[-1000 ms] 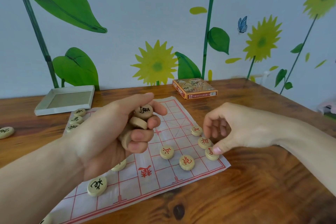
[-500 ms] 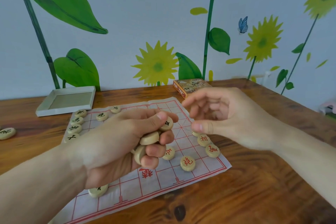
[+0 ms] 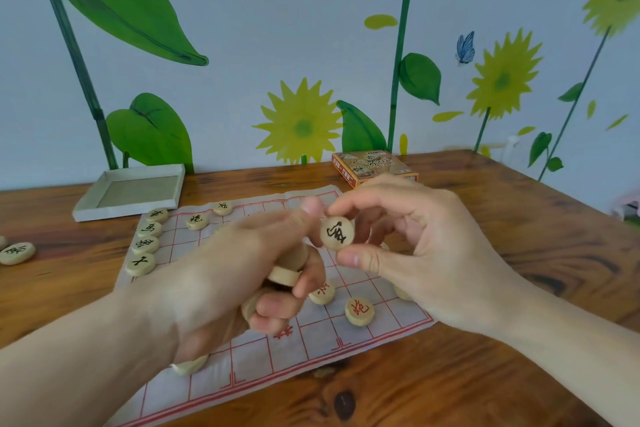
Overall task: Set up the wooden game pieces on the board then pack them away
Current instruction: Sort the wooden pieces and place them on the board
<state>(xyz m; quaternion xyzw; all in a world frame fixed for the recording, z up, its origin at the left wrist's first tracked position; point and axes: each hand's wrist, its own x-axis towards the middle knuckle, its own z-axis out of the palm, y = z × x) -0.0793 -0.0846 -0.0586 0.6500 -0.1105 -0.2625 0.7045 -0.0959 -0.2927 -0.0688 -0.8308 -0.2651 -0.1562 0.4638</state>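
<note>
Just above the board, the right hand pinches a black-marked piece between thumb and forefinger, while the left hand grips a stack of pieces in curled fingers.

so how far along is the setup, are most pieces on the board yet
Partly done: a column of black pieces lines the board's far-left edge. In hand: the right hand pinches one black piece; the left hand holds several. Placing those, then packing, remains.
</note>
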